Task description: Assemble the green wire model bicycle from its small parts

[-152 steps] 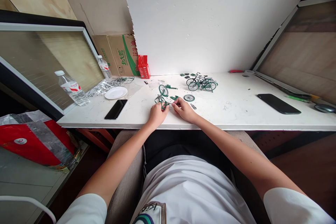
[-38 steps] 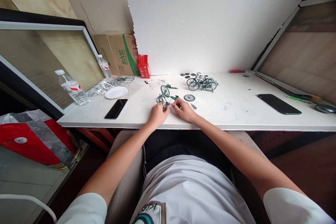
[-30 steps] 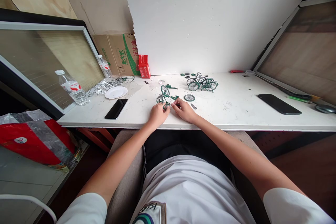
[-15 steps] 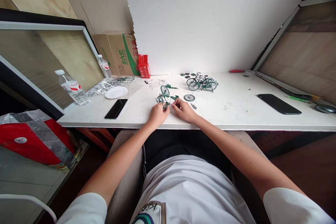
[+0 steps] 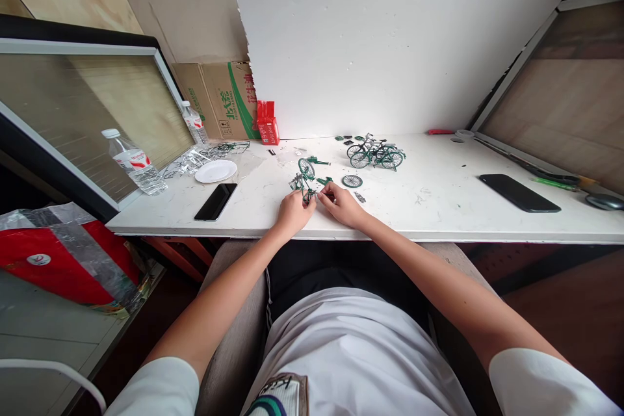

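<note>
My left hand [image 5: 294,212] is closed on a partly built green model bicycle [image 5: 306,171], whose one spoked wheel points up and away from me. Close beside it, my right hand [image 5: 342,205] pinches with thumb and forefinger at the near end of the model; what lies between those fingertips is too small to make out. Just beyond the hands are a loose green part [image 5: 324,180] and a green piece [image 5: 319,161]. A loose spoked wheel [image 5: 351,181] lies flat to the right, with a small grey part [image 5: 359,197] nearer me.
Assembled model bicycles [image 5: 375,153] stand at the back, near small dark pieces [image 5: 348,142]. Left are a phone [image 5: 216,202], a white plate [image 5: 216,171], part frames [image 5: 234,149] and water bottles [image 5: 136,162]. A black phone [image 5: 519,193] lies right. A white board [image 5: 390,45] leans behind.
</note>
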Demonstrator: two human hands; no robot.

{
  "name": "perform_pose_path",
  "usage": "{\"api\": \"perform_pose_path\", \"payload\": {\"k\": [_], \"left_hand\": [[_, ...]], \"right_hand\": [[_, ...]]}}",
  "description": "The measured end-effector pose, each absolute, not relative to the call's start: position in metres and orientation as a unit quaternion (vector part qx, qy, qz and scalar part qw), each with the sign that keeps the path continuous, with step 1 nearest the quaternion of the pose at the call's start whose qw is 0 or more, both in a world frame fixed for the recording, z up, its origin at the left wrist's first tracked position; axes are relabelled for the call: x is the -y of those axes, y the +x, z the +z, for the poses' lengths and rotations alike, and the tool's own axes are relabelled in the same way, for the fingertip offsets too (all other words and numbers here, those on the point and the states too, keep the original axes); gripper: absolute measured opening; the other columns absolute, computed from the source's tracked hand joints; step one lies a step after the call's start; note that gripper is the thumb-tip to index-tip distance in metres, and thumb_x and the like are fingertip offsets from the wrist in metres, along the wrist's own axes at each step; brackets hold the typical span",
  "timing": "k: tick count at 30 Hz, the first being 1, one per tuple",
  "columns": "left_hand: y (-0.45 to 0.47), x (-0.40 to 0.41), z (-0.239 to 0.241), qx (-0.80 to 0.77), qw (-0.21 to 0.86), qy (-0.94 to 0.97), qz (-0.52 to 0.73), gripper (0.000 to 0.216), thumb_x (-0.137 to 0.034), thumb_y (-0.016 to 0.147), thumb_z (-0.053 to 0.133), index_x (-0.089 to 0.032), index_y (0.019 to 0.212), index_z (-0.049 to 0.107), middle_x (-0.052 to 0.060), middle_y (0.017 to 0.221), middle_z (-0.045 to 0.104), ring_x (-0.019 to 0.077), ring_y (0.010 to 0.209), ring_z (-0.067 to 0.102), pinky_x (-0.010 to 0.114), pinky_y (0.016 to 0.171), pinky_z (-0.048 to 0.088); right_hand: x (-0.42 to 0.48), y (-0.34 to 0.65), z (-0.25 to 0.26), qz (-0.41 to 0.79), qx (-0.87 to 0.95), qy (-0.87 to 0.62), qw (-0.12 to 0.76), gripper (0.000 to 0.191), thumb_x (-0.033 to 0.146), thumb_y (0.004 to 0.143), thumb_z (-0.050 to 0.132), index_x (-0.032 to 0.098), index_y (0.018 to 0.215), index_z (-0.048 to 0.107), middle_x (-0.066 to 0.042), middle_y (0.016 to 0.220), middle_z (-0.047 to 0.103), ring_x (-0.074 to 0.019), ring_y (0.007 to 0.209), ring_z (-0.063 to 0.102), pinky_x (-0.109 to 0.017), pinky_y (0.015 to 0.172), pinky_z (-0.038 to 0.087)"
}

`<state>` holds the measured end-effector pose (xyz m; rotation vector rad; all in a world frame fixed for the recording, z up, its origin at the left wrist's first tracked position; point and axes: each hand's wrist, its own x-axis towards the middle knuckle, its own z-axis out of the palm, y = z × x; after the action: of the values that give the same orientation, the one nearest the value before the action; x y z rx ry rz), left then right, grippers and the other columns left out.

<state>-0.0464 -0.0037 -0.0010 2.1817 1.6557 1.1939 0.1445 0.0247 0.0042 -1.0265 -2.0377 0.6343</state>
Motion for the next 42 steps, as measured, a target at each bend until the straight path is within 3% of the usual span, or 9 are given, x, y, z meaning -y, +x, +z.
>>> {"api": "perform_pose_path", "payload": {"k": [33, 42], "left_hand": [[-0.0455, 0.006, 0.0018, -0.557, 0.078, 0.727, 0.394, 0.023, -0.028, 0.098, 0.062, -0.021, 0.075, 0.063, 0.006, 0.076, 0.068, 0.0203, 0.071, 0.062, 0.031, 0.072, 0.047], [-0.0454, 0.0059, 0.002, -0.561, 0.081, 0.726, 0.39, 0.021, -0.028, 0.098, 0.062, -0.02, 0.079, 0.066, 0.006, 0.078, 0.068, 0.0194, 0.072, 0.062, 0.03, 0.074, 0.047]], "right_hand": [[-0.0219, 0.144, 0.0072, 0.239, 0.803, -0.404, 0.368, 0.02, 0.042, 0.101, 0.056, 0.022, 0.102, 0.061, -0.006, 0.091, 0.073, -0.023, 0.083, 0.066, -0.034, 0.077, 0.048], [-0.0225, 0.1438, 0.0054, 0.256, 0.789, -0.409, 0.38, 0.021, 0.043, 0.103, 0.054, 0.024, 0.11, 0.054, -0.007, 0.099, 0.072, -0.0233, 0.084, 0.068, -0.036, 0.079, 0.048]]}}
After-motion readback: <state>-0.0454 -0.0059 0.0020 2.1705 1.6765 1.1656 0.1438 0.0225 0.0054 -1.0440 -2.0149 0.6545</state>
